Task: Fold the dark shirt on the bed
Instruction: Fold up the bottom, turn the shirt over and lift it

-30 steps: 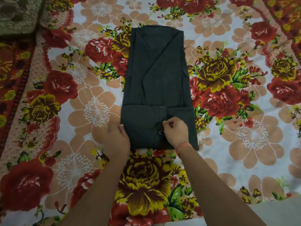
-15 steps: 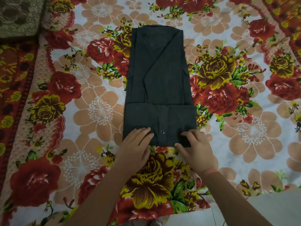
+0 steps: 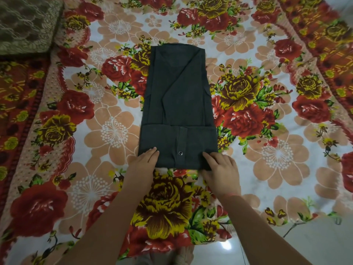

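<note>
The dark shirt lies flat in the middle of the floral bedsheet, folded into a long narrow rectangle. Its near end is turned up into a band with one button showing. My left hand rests with straight fingers on the band's near left corner. On the near right corner lies my right hand, fingers flat and spread over the edge. Whether either thumb is tucked under the cloth is hidden.
A patterned olive cushion sits at the far left corner of the bed. The bed's near edge runs below my forearms, with pale glossy floor at the lower right. Flat sheet surrounds the shirt on all sides.
A second ago my right hand pinched the band near the button and my left sat at the left edge. Both hands have since spread out to the band's near corners.
</note>
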